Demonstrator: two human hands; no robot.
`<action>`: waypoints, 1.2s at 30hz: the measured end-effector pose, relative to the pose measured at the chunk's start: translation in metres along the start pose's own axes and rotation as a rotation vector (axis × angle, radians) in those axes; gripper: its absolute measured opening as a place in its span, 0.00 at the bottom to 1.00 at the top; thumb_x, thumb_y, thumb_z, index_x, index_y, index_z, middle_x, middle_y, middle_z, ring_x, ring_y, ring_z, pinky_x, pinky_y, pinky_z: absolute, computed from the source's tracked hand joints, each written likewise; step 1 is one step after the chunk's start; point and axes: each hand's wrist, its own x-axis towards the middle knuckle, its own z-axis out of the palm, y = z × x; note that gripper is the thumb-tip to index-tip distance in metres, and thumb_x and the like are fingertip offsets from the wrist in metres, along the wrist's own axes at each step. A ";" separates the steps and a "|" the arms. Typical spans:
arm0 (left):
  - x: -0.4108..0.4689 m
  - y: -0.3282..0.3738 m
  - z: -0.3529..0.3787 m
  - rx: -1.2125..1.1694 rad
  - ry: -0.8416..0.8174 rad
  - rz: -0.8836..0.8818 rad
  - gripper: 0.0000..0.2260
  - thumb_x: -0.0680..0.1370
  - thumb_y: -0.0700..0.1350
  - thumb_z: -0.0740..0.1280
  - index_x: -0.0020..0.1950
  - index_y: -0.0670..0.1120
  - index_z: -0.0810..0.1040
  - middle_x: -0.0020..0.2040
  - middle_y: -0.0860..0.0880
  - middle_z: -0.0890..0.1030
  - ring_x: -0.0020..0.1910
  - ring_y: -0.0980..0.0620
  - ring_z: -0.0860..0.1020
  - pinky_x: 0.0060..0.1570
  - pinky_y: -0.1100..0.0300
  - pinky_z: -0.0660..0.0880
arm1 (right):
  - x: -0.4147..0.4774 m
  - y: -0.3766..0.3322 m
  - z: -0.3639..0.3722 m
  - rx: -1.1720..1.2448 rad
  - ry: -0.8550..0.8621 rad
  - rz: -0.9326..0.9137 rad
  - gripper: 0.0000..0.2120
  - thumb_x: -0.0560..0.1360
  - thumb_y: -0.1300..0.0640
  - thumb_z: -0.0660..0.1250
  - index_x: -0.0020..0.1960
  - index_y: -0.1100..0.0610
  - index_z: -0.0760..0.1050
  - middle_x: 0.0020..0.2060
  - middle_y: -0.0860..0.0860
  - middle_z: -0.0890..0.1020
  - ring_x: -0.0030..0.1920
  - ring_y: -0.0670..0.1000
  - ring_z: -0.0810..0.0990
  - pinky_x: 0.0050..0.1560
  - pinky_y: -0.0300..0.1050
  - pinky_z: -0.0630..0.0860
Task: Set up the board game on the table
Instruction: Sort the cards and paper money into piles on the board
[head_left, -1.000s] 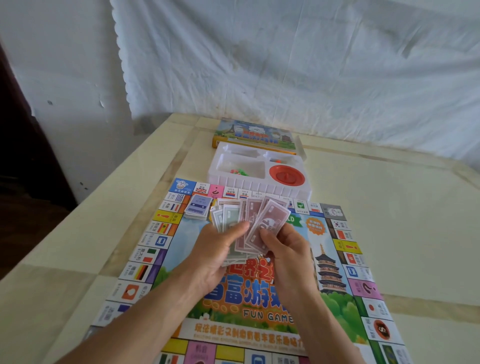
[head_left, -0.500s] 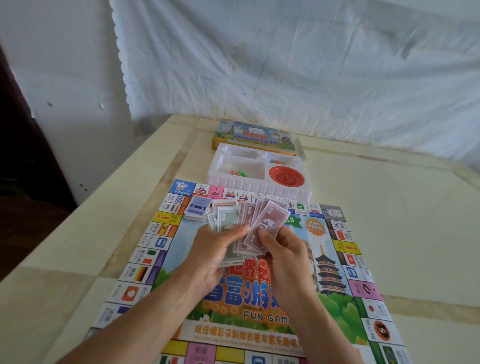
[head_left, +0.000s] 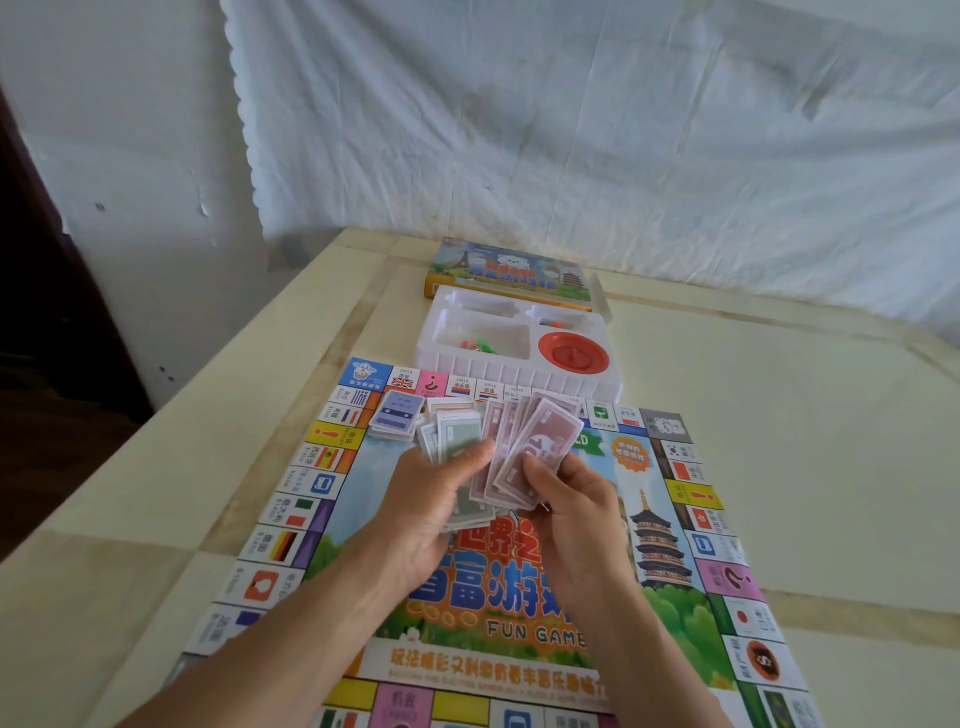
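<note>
The colourful game board (head_left: 322, 499) lies unfolded on the table before me. Above its middle, both hands hold a fanned bundle of play money (head_left: 524, 452). My left hand (head_left: 431, 509) grips the grey-green notes, thumb on top. My right hand (head_left: 576, 509) pinches the pinkish-red notes at the right of the fan. A small stack of blue cards (head_left: 397, 415) sits on the board's far left corner, with another small pile (head_left: 449, 406) beside it.
A white plastic tray (head_left: 519, 371) stands just past the board, holding a red spinner dish (head_left: 573, 353) and small green and red pieces (head_left: 475, 345). Behind it lies the game box (head_left: 506, 270). A white sheet hangs at the back; the table's left edge drops off.
The red notes have spread a little further right in the fan. Both hands stay in nearly the same place above the board.
</note>
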 end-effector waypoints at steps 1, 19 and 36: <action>0.000 0.000 0.001 0.021 0.000 0.006 0.16 0.67 0.46 0.73 0.52 0.40 0.80 0.42 0.40 0.85 0.38 0.42 0.84 0.37 0.55 0.79 | -0.001 0.001 0.000 -0.054 0.005 -0.025 0.07 0.76 0.66 0.63 0.49 0.63 0.79 0.39 0.55 0.84 0.39 0.50 0.81 0.42 0.45 0.77; 0.004 0.004 -0.002 0.287 0.279 0.237 0.07 0.76 0.48 0.70 0.51 0.47 0.80 0.43 0.45 0.82 0.41 0.46 0.81 0.42 0.51 0.79 | -0.052 -0.018 -0.002 -1.951 -0.154 -0.157 0.16 0.76 0.61 0.62 0.63 0.56 0.66 0.57 0.51 0.75 0.57 0.53 0.74 0.51 0.49 0.74; -0.002 -0.016 0.011 0.372 0.154 0.191 0.09 0.77 0.49 0.69 0.54 0.47 0.80 0.39 0.54 0.80 0.38 0.56 0.79 0.32 0.64 0.73 | -0.059 -0.015 -0.039 -1.632 0.136 -0.101 0.09 0.73 0.47 0.70 0.49 0.48 0.74 0.44 0.44 0.76 0.42 0.48 0.77 0.38 0.44 0.74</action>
